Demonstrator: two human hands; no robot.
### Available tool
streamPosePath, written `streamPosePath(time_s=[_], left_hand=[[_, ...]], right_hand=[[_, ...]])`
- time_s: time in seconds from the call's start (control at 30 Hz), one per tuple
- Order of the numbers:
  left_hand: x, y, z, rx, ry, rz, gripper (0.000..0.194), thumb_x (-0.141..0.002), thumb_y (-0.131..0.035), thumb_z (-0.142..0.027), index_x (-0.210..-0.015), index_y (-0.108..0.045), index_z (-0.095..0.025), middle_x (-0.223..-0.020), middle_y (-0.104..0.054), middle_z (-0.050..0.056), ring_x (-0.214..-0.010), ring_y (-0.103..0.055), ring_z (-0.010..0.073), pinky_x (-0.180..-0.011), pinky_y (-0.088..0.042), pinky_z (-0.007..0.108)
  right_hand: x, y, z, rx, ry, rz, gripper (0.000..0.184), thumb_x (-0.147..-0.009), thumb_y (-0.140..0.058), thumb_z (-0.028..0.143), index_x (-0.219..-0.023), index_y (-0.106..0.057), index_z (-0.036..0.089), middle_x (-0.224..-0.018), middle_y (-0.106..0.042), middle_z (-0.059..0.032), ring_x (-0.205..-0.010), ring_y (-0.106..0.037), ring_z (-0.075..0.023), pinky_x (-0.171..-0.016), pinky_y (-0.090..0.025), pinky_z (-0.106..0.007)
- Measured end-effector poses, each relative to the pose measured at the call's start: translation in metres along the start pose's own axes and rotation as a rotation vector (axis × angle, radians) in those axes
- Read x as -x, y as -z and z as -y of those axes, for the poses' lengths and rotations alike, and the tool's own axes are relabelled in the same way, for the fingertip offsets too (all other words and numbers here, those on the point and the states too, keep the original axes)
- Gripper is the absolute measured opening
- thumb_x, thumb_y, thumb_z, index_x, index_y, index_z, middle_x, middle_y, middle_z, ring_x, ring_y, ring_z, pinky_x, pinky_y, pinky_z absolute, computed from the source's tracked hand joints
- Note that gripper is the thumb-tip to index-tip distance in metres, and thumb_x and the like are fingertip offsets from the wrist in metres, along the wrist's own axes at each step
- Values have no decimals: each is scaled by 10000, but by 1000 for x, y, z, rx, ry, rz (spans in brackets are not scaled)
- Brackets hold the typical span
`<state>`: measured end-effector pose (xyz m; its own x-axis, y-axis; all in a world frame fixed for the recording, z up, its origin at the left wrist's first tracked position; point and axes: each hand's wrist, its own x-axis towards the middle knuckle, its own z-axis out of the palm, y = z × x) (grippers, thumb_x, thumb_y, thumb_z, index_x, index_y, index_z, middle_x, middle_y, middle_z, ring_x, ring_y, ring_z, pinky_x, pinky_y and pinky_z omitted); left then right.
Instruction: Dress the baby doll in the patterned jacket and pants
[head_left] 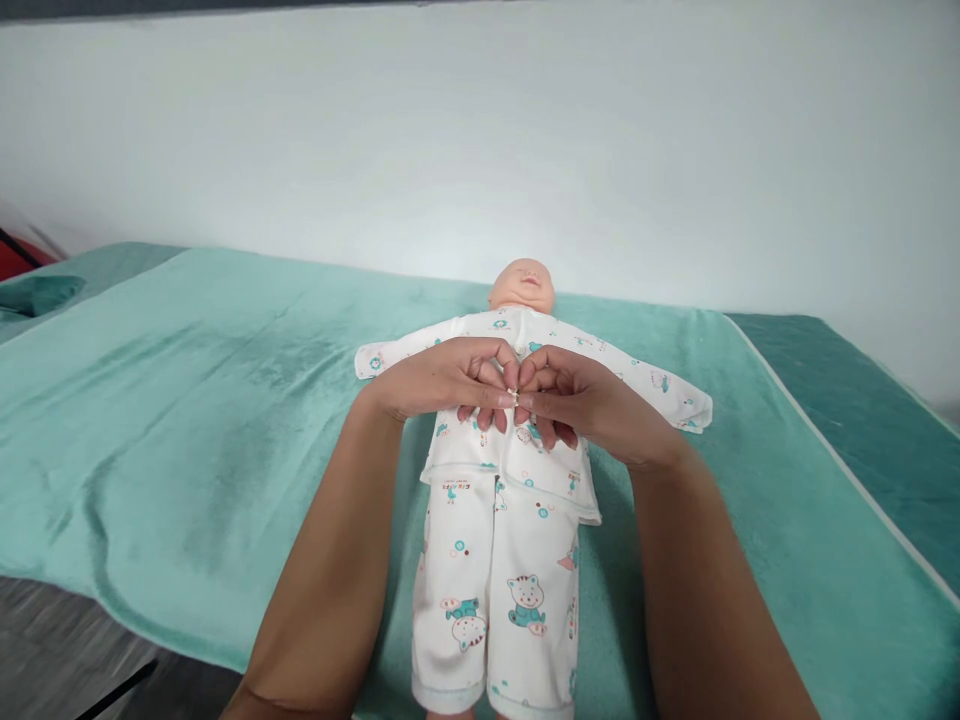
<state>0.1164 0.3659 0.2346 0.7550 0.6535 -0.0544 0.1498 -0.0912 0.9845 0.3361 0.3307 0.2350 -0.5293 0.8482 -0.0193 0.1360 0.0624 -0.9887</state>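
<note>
A baby doll [523, 283] lies on its back on a teal blanket [210, 430], head away from me. It wears a white shirt [660, 385] and white trousers [499, 590] printed with small animals. My left hand [442, 378] and my right hand [581, 400] meet over the doll's chest. The fingertips of both hands pinch the shirt front where its two edges join, around a small fastener I can barely make out. Both forearms reach in from the bottom of the view on either side of the doll's legs.
The blanket covers a padded table [862, 400] in darker green, which shows at the right and far left. A pale wall [480, 130] runs behind the table. Grey floor [60, 650] shows at the lower left, and something red [19, 255] sits at the left edge.
</note>
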Motion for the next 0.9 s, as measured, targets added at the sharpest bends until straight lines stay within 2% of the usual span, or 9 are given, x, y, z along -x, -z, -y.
streamPosePath(time_s=[0.13,0.23,0.47,0.53,0.6,0.67,0.77,0.83,0.9], left_hand=[[3,0,-3,-51,91,54,213,-841,-751,-278,-949,-591,-186,-757,-735,-6,-588,-642,93,-497,-423,192],[3,0,-3,-43,113,42,247,-807,-784,-273,-945,-597,-190,-728,-734,-14,-548,-622,88,-503,-446,196],[3,0,-2,-32,68,33,225,-834,-762,-309,-942,-602,-193,-652,-717,-11,-469,-585,87,-436,-411,182],[3,-1,0,-11,13,-21,207,-870,-722,-352,-920,-604,-189,-591,-683,-14,-421,-542,86,-404,-382,188],[0,-1,3,28,-73,-160,201,-888,-691,-370,-890,-603,-189,-524,-624,-31,-397,-502,84,-405,-380,197],[-5,0,8,76,-161,-375,177,-886,-674,-352,-867,-596,-195,-510,-577,-48,-415,-493,84,-433,-400,204],[-15,6,19,110,-245,-719,111,-872,-643,-303,-857,-591,-206,-622,-601,-37,-539,-563,102,-510,-453,217],[-23,11,29,37,-257,-914,88,-865,-629,-292,-857,-605,-208,-749,-660,-8,-701,-635,129,-614,-508,237],[-29,15,38,-130,-242,-1038,103,-878,-608,-303,-890,-641,-207,-911,-714,25,-900,-670,165,-777,-546,283]], right_hand=[[-1,1,-1,-3,-6,-2,78,-909,-619,225,-922,-546,202,-771,-683,15,-501,-583,-76,-408,-372,-180],[-1,2,-3,-22,-9,-1,60,-904,-609,203,-925,-552,207,-713,-668,34,-481,-576,-76,-405,-372,-176],[0,3,-4,-61,8,-18,103,-917,-653,276,-915,-573,210,-664,-646,46,-443,-557,-77,-386,-367,-184],[-1,3,-5,-86,22,-27,113,-915,-663,284,-903,-576,213,-656,-643,46,-435,-553,-82,-374,-350,-189],[-2,3,-7,-139,86,-103,120,-907,-676,293,-896,-581,222,-651,-639,46,-441,-549,-86,-377,-349,-195],[-7,3,-12,-215,195,-265,111,-893,-688,292,-893,-595,232,-698,-658,37,-517,-591,-100,-448,-436,-214],[-16,3,-21,-214,349,-530,63,-855,-696,255,-886,-642,243,-932,-727,-6,-857,-701,-157,-800,-584,-317],[-23,3,-28,-102,378,-633,74,-843,-677,239,-915,-681,254,-1130,-731,-21,-1114,-672,-202,-1038,-521,-402],[-27,1,-34,46,332,-683,170,-843,-655,245,-1004,-707,269,-1277,-698,-21,-1263,-606,-230,-1158,-428,-457]])
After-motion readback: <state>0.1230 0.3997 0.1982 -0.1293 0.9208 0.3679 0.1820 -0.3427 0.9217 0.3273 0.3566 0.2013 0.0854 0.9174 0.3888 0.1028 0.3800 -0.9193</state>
